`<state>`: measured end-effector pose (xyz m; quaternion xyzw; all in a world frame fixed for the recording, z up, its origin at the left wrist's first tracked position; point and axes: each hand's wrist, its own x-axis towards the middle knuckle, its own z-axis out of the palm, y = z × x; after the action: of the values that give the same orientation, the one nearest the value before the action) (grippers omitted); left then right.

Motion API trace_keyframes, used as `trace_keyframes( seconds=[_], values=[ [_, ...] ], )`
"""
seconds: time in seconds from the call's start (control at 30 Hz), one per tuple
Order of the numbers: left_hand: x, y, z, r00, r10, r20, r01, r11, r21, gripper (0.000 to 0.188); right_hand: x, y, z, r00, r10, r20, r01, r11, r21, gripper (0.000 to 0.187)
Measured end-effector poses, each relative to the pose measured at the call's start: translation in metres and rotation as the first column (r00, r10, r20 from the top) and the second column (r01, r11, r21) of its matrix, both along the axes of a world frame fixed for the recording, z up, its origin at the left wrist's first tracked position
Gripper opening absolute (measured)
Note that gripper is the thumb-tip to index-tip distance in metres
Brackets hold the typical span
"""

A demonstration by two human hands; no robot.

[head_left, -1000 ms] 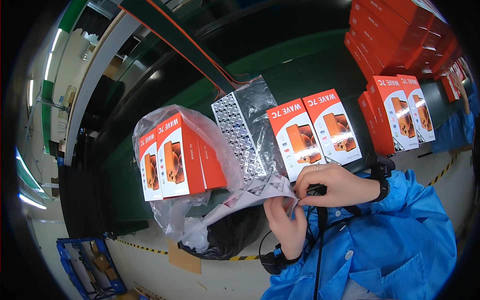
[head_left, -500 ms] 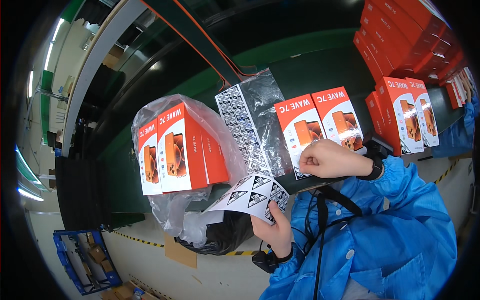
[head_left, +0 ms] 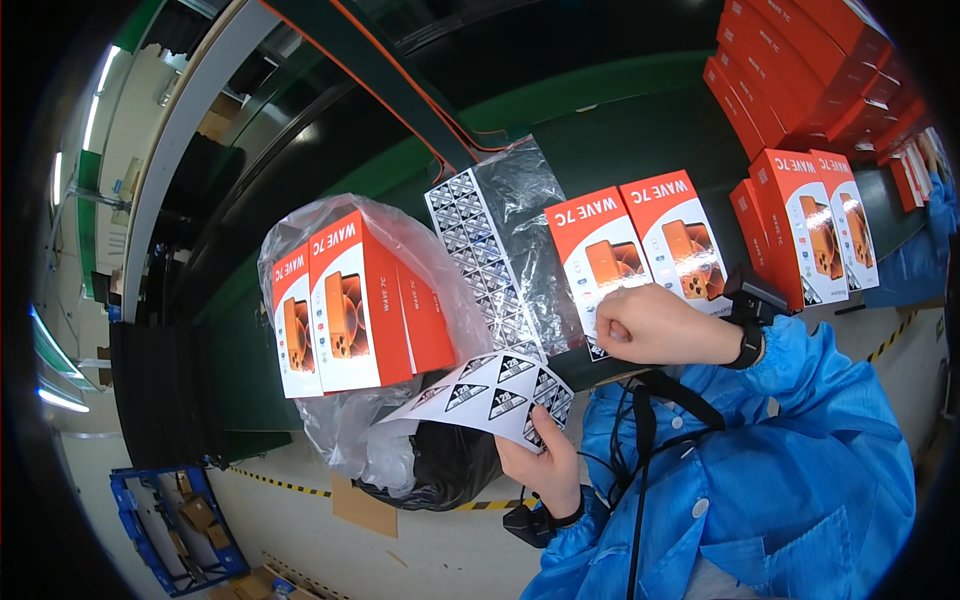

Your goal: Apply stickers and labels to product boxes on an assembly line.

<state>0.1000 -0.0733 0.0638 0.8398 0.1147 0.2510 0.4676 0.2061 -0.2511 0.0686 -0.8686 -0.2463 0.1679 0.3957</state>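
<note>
Two bare hands work apart from each other at the near edge of the counter [head_left: 625, 130]. The left hand [head_left: 545, 462] pinches a label sheet [head_left: 475, 398], with the thumb on top and the fingers mostly hidden below. The right hand [head_left: 665, 325] is curled over the near end of a phone box [head_left: 598, 235]; I cannot tell if its fingertips grip something or only press.

In my judgement, the step in hand is putting one label on the near corner of this box, where a small dark patch [head_left: 597, 350] shows beside the fingers. The next move seems to call for pressing the label flat and square, while the sheet is kept away from the box.

The label sheet is in front of the counter edge, bent in a soft curve. It is white, with black triangular labels in rows, and white gaps lie between some of them.

The phone box lies face up, red and white with an orange phone picture, just beside a similar box [head_left: 672, 232]. Farther on, a patterned strip [head_left: 470, 240] rests along clear film [head_left: 530, 215], and at the far right rises a stack of red boxes [head_left: 790, 85].
</note>
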Motion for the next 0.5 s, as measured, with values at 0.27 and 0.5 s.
trace_keyframes(
  seconds=[0.27,0.5],
  values=[
    [-0.009,0.0,-0.037,0.972,0.072,0.222,0.104,0.719,-0.688,0.045,-0.025,-0.034,0.008,0.863,-0.367,0.348,0.304,0.926,0.223,0.032],
    [0.047,-0.038,-0.058,0.91,-0.411,-0.059,0.099,0.352,-0.931,0.041,-0.082,-0.076,-0.05,0.711,-0.704,-0.012,0.661,0.662,0.352,0.072]
  ],
)
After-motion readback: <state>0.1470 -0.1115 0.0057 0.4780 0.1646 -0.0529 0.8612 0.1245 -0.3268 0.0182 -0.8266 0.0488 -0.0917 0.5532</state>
